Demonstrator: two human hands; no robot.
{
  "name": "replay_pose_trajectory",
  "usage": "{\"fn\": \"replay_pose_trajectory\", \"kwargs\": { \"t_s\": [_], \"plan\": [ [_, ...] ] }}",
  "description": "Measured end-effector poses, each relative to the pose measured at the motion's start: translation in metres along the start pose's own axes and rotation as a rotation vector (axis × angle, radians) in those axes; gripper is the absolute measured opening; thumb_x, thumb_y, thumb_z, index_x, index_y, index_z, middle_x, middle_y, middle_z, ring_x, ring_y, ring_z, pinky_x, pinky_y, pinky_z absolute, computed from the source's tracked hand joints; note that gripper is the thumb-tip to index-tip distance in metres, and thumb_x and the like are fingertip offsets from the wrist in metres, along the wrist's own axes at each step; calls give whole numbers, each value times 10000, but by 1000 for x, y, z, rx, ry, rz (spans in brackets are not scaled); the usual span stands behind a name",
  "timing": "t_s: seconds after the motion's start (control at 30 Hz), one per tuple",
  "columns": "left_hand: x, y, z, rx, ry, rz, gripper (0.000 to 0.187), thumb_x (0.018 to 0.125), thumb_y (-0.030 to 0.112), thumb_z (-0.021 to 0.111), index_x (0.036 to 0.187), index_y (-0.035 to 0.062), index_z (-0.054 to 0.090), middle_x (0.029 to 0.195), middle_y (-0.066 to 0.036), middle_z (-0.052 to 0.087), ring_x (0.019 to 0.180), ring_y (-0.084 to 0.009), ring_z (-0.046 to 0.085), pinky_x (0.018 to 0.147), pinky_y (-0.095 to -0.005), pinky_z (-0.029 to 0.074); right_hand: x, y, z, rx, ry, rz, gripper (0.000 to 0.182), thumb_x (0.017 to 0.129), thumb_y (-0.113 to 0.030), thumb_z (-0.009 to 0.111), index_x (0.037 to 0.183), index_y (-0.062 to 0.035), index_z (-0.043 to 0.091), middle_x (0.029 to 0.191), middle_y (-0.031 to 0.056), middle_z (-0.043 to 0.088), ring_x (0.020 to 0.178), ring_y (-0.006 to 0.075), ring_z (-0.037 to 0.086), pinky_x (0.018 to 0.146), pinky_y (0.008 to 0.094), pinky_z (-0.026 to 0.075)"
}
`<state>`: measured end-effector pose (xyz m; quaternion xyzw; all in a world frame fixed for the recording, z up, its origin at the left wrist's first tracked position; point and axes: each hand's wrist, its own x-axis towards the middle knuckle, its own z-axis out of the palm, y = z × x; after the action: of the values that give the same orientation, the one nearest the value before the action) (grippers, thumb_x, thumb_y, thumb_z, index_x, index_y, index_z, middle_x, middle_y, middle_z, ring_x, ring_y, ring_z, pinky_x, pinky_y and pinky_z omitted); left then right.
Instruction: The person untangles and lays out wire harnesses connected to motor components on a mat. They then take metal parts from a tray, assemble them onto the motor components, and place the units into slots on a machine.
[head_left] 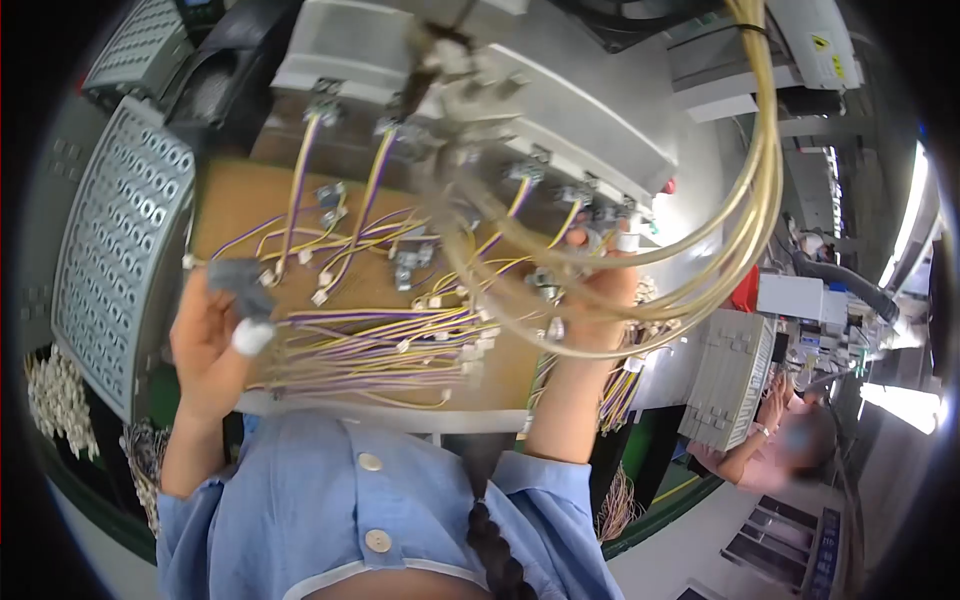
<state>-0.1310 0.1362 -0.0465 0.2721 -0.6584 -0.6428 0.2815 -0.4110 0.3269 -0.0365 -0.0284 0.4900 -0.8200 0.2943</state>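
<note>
My left hand (207,340), a white cover on its thumb, pinches a blurred grey part (240,285) at the left of a brown board (225,215). Partly behind clear hoses, my right hand (605,280) is closed at the machine's lower edge, near the rightmost fixtures; what it grips is too small to tell. Yellow-and-purple wires (380,318) with white connectors lie in rows across the board. Several wires hang from metal fixtures (323,108) on the machine. Small grey metal parts (410,265) rest among the wires.
Looped hoses (765,150) arch over the right side, in front of the grey machine (590,110). A perforated grey rack (120,250) stands at the left. Stacked trays (730,380) are at the right, with another person (765,440) beyond them.
</note>
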Motion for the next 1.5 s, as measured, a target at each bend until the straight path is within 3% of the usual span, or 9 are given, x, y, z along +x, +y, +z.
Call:
{"fn": "replay_pose_trajectory", "kwargs": {
  "t_s": [0.17,0.4,0.57,0.8,0.93,1.13,1.2,1.43,1.5],
  "plan": [
    [4,23,-7,-127,49,167,505,729,-29,642,1178,-24,409,980,-55,544,861,-117,531,755,-227,412,-17,-28,-27,-713,320,-280,305,877,-246,494,1035,10,544,831,146,624,623,156,600,394,211,390],
    [-7,13,-46,4,221,55,487,804,36,583,1239,-4,367,979,-82,572,721,-56,529,509,-154,391,-68,81,103,-1585,-983,-392,298,745,-86,588,1023,-13,508,820,154,602,773,287,612,628,375,498],
    [-20,-15,-86,134,365,102,542,780,-12,585,1264,-26,340,1003,-105,568,838,-135,558,662,-234,468,-71,143,133,-1828,-1199,-649,364,668,-65,565,1001,5,435,732,151,555,717,324,579,559,404,489],
    [67,-94,-295,954,462,29,524,837,74,559,1307,-5,340,1226,-143,492,1069,-245,507,876,-277,400,-59,90,182,-1355,-1184,-284,316,726,-92,583,1005,-14,457,814,207,522,721,344,589,578,438,493],
    [94,-125,-375,1982,308,-57,399,854,147,477,1236,36,446,1237,-139,467,1125,-361,435,933,-382,375,-59,97,172,-1764,-1171,-615,315,715,-80,535,1016,-4,485,941,208,517,735,336,597,528,335,518],
    [94,-121,-382,1896,162,-298,332,840,114,429,1155,46,510,1263,-111,446,1137,-387,382,965,-403,326,-40,84,172,-1440,-1185,-634,464,713,-73,526,1168,-20,450,917,203,575,769,295,614,509,331,523],
    [92,-115,-385,1820,114,-349,341,828,96,440,1157,31,504,1257,-124,450,1119,-381,394,965,-400,317,-35,72,183,-1376,-1193,-118,375,753,-64,530,1121,-38,465,787,165,584,671,275,611,542,351,520],
    [71,-125,-373,1321,494,-232,528,809,38,513,1308,8,344,1240,-215,447,1013,-295,508,849,-325,416,-32,83,179,-1349,-1026,-388,145,775,-122,602,883,-64,524,745,126,572,629,295,587,525,381,467],
    [68,-111,-335,934,533,198,497,838,42,514,1302,-17,346,1198,-147,497,952,-210,537,787,-287,436,-31,77,176,-1457,-1016,-342,148,754,-110,618,888,-63,576,826,125,590,716,280,603,597,355,496]
  ]
}}
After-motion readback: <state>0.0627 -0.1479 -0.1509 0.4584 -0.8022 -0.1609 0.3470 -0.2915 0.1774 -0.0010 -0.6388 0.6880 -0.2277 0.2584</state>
